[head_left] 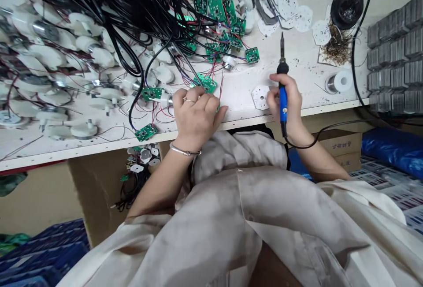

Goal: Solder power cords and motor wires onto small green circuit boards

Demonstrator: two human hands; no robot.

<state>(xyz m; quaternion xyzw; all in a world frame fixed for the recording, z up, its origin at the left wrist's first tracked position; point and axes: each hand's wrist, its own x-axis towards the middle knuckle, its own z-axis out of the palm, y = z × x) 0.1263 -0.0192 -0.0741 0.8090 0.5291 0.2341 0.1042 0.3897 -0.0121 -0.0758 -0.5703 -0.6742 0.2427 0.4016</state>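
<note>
Resting our left hand [194, 119] palm down, fingers together and curled over a green circuit board [206, 84] near the front edge of the desk [264, 119], our right hand [286, 102] raised, fingers wrapped around a blue soldering iron [283, 113], tip pointing away from us

Cardboard boxes [340, 143] beside blue plastic wrap [393, 147]

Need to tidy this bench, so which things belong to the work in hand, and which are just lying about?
Likely part of the work:
left hand over a green circuit board
right hand holding a blue-handled soldering iron
solder spool

Probably just lying about:
cardboard box
blue plastic bag
</note>
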